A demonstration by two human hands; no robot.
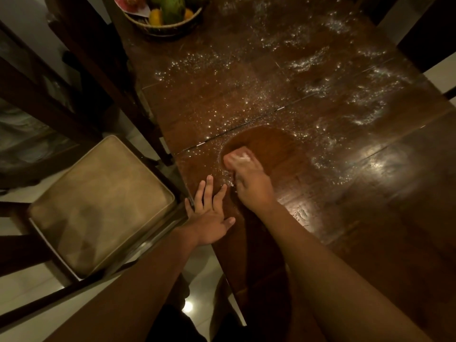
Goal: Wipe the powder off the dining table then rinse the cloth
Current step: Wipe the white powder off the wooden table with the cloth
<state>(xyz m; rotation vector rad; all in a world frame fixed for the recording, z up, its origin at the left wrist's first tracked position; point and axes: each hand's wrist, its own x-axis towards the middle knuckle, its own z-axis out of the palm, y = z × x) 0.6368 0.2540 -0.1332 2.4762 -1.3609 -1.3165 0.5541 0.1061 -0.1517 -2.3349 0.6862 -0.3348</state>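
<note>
Cloth is sitting bunched under right hand on the near part of the desk, fingers curling down over it and gripping it. Left hand is lying flat at the desk edge, fingers spread open, holding nothing. Powder is covering the middle and far desk; a bare oval patch is showing around the cloth. Fruit basket is sitting at the far end.

No text, label, brand, number or sign can be read anywhere.
</note>
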